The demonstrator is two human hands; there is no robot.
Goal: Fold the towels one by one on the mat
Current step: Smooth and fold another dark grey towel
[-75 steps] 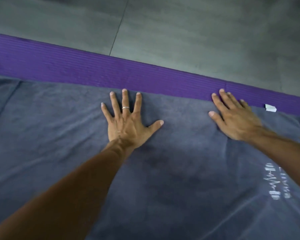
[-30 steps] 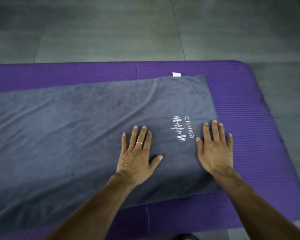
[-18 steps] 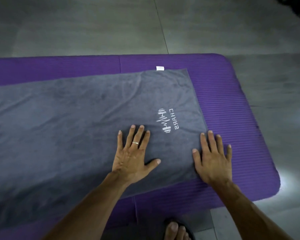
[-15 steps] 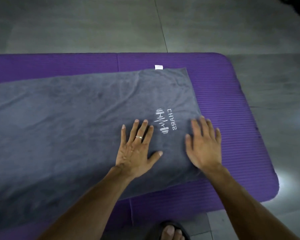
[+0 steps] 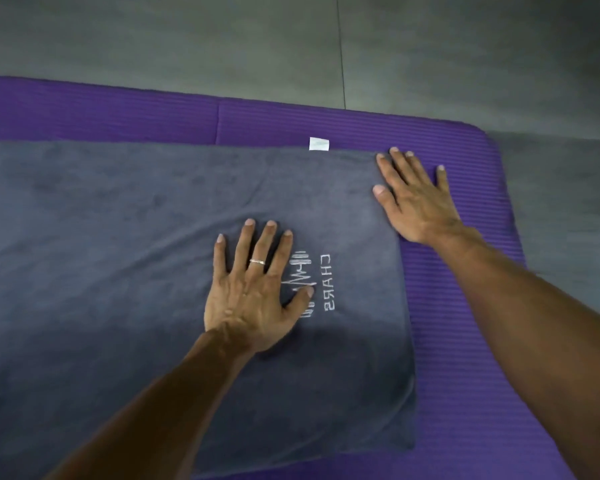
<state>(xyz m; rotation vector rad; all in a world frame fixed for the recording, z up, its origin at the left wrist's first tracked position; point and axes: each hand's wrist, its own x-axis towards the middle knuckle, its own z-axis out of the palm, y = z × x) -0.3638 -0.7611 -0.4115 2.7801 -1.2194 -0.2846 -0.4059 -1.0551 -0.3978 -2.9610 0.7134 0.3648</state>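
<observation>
The towel [image 5: 146, 237], dark grey, lies spread flat on the purple mat [image 5: 465, 341], its right end short of the mat's right edge. The left hand [image 5: 253, 292] presses on it palm down, fingers straight and spread, thumb over the white printed logo [image 5: 314, 285]; a ring [image 5: 257, 261] shows on one finger. The right hand [image 5: 414, 199], also flat and spread, rests across the towel's far right corner, partly on the mat. A white tag [image 5: 319, 143] sticks out from the towel's far edge. Grey floor [image 5: 291, 39] lies beyond the mat.
</observation>
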